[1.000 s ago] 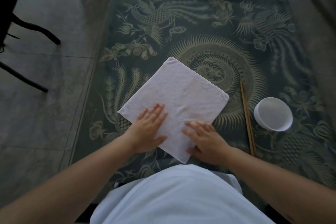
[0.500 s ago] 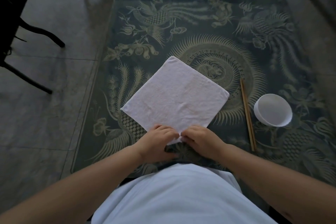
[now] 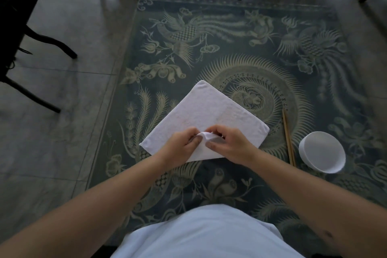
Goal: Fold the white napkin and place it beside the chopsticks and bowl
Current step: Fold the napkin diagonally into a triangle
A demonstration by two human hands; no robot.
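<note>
A white napkin lies like a diamond in the middle of a dark green patterned tabletop. Its near corner is lifted and curled back over the cloth. My left hand and my right hand both pinch that lifted corner, side by side, over the napkin's near half. A pair of wooden chopsticks lies to the right of the napkin, pointing away from me. Just right of them stands a white bowl.
The table's left edge runs along a grey tiled floor. Dark chair legs stand at the left and along the far edge. My white shirt fills the bottom of the view.
My hands slid from flat on the napkin to its near corner, pinched it, and have lifted and folded it back toward the middle of the cloth.
</note>
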